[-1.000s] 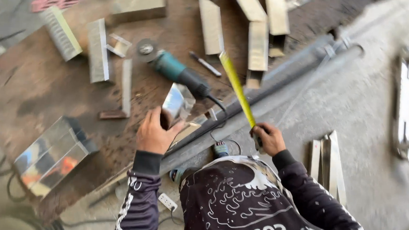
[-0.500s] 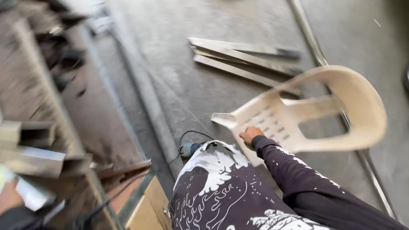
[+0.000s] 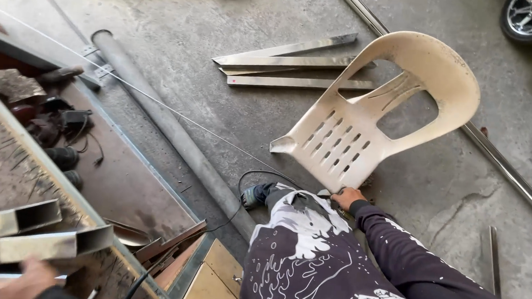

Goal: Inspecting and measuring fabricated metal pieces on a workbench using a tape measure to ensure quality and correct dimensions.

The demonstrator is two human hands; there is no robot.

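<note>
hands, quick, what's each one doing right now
Left hand: blurred at the frame's bottom edge beside the square metal tubes; grip cannot be told.
Right hand: resting at the plastic chair seat edge; grip unclear.

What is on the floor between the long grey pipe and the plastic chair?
In the head view, only a thin taut wire crosses bare concrete between the grey pipe and the cream plastic chair.

View: swung off the workbench clutter of 1 s ago, onto the concrete floor.
Right hand [image 3: 348, 198]: tape measure gone; now down at the rim of the cream plastic chair [image 3: 365, 112].
Left hand [image 3: 22, 279]: metal piece gone; blurred beside 2 square steel tubes [image 3: 43, 235].
</note>
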